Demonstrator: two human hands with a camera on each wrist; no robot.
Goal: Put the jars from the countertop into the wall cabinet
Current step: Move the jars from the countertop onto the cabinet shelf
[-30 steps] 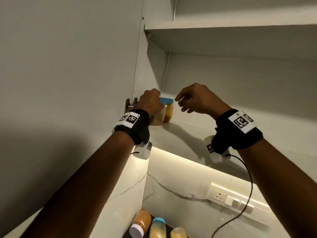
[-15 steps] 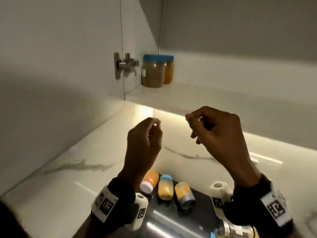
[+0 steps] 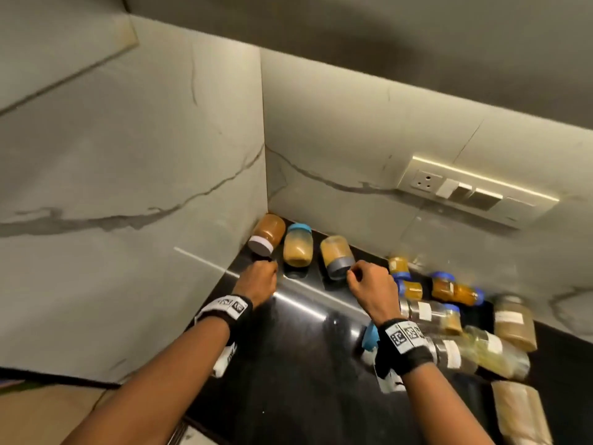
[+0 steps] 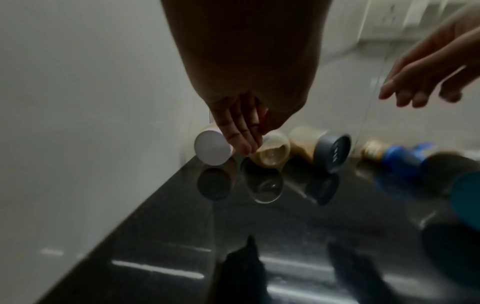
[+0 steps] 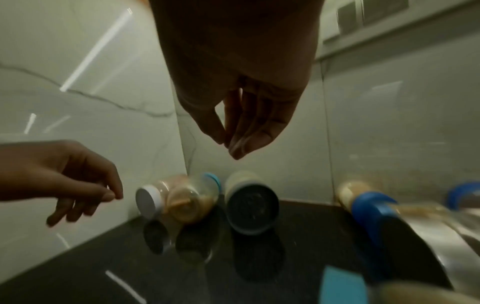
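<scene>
Three jars lie on their sides in the corner of the dark, shiny surface [image 3: 305,364], where two marble walls meet. The white-lid jar [image 3: 267,234] is closest to the left wall, with its lid facing the person. Just beside it lies the light-blue-lid jar [image 3: 297,245], with its lid toward the back wall and its clear bottom facing out. Next comes the grey-lid jar [image 3: 337,256], its lid facing the person.

The left hand [image 3: 258,281] is low, right in front of the white-lid jar. In the left wrist view its fingers [image 4: 240,131] are straight and close together, with the tips just beside the white lid. I cannot tell if they touch it. The hand holds nothing.

The right hand [image 3: 372,289] is just in front of the grey-lid jar. Its fingers [image 5: 249,131] hang loose and a little bent, with the thumb near them, and they hold nothing. In the right wrist view they are above the jar, not on it.

More jars [image 3: 449,316] lie in a blurry bunch to the right, some with dark blue lids and some with white labels. A switch plate [image 3: 475,191] with a socket is on the back wall.
</scene>
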